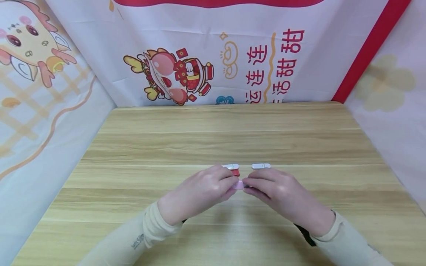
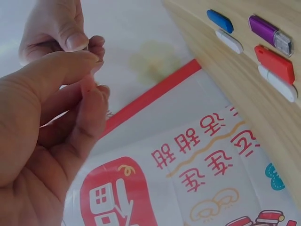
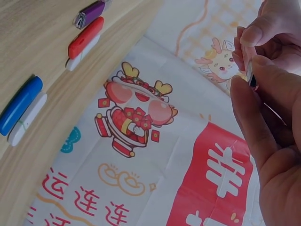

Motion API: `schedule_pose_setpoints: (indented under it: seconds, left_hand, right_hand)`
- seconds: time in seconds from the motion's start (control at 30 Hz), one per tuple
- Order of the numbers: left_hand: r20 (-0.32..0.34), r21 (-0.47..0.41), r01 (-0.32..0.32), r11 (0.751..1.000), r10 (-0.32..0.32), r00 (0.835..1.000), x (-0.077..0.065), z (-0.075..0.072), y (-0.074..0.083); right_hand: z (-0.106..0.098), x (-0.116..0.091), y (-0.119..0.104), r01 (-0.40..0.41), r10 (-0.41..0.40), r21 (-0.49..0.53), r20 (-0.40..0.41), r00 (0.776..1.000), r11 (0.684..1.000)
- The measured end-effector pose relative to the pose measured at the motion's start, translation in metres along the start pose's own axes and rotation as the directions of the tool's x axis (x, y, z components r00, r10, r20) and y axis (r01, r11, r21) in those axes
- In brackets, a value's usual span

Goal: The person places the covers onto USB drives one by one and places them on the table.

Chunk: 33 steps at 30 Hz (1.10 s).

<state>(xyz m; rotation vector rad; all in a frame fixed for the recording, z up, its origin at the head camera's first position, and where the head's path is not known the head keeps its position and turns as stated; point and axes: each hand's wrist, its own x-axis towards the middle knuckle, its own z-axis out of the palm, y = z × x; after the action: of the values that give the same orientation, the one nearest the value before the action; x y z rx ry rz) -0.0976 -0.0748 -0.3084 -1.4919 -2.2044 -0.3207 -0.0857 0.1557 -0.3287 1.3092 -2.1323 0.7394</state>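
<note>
Between my two hands is a small pink USB stick (image 1: pixel 238 185), mostly covered by fingers. My left hand (image 1: pixel 203 186) pinches its pink body between thumb and fingers. From the other side, my right hand (image 1: pixel 283 190) pinches the opposite end, where a dark bit shows at the fingertips in the right wrist view. In the head view the hands meet fingertip to fingertip. Just beyond them on the table are a red USB stick (image 2: pixel 275 63) with a white one (image 2: pixel 277 83) beside it, and a blue one (image 3: pixel 21 104) with another white one (image 3: pixel 28 119) alongside.
A purple USB stick (image 2: pixel 265 32) with a clear cap end lies near the red one. The wooden table (image 1: pixel 213 136) reaches to a white printed cloth (image 1: pixel 199 33) with red lettering at the back. More printed cloth hangs at the left and right sides.
</note>
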Motion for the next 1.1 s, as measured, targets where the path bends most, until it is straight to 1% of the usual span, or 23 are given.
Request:
schedule_pose_setpoints:
  seconds: [0.1, 0.27, 0.37, 0.47, 0.57, 0.63, 0.7, 0.8, 0.83, 0.9, 0.97, 1.1]
  left_hand:
    - [-0.020, 0.013, -0.026, 1.000, 0.026, 0.999, 0.0008, 0.0011, 0.0005]
    - [-0.015, 0.027, -0.044, 0.999, 0.044, 0.999, 0.0014, 0.0018, -0.0003]
    - [-0.010, 0.011, -0.034, 0.999, 0.034, 0.999, 0.0025, 0.0018, -0.0016]
    - [-0.004, -0.015, -0.007, 1.000, 0.007, 1.000, 0.0034, 0.0001, -0.0028]
    - [-0.015, -0.017, 0.003, 1.000, -0.004, 1.000, 0.0037, -0.0010, -0.0036]
    - [-0.013, -0.005, 0.006, 1.000, -0.006, 1.000, 0.0036, -0.0017, -0.0037]
    - [-0.008, 0.025, 0.005, 1.000, -0.005, 1.000, 0.0040, -0.0018, -0.0038]
    - [0.028, 0.069, 0.011, 0.998, -0.013, 1.000, 0.0035, -0.0011, -0.0043]
    - [0.035, 0.071, 0.010, 0.997, -0.013, 0.999, 0.0034, -0.0005, -0.0045]
    - [0.035, 0.077, 0.001, 0.997, -0.004, 0.999, 0.0030, 0.0020, -0.0050]
    - [0.020, 0.075, -0.019, 0.997, 0.017, 1.000, 0.0031, 0.0044, -0.0053]
    - [0.010, 0.138, -0.070, 0.988, 0.069, 0.998, 0.0044, 0.0076, -0.0047]
  right_hand:
    - [0.0002, -0.0010, 0.0001, 0.005, -0.005, -0.005, -0.004, 1.000, 1.000]
    - [0.0016, -0.0016, 0.0006, 0.008, -0.008, -0.011, -0.011, 1.000, 1.000]
    - [0.0020, -0.0008, 0.0015, -0.014, 0.014, -0.020, -0.021, 1.000, 1.000]
    - [0.0003, -0.0002, 0.0028, -0.049, 0.047, -0.050, -0.037, 0.998, 0.998]
    - [-0.0031, -0.0009, 0.0036, -0.078, 0.075, -0.065, -0.037, 0.996, 0.995]
    - [-0.0047, -0.0012, 0.0037, -0.077, 0.074, -0.067, -0.036, 0.997, 0.995]
    - [-0.0057, -0.0011, 0.0038, -0.074, 0.072, -0.062, -0.030, 0.997, 0.995]
    - [-0.0065, -0.0009, 0.0042, -0.072, 0.071, -0.065, -0.021, 0.997, 0.995]
    - [-0.0068, -0.0010, 0.0043, -0.075, 0.074, -0.067, -0.015, 0.997, 0.995]
    - [-0.0073, -0.0017, 0.0045, -0.081, 0.081, -0.065, -0.002, 0.997, 0.995]
    - [-0.0076, -0.0022, 0.0044, -0.082, 0.082, -0.062, 0.007, 0.997, 0.995]
    - [-0.0069, -0.0028, 0.0047, -0.063, 0.064, -0.039, 0.013, 0.998, 0.997]
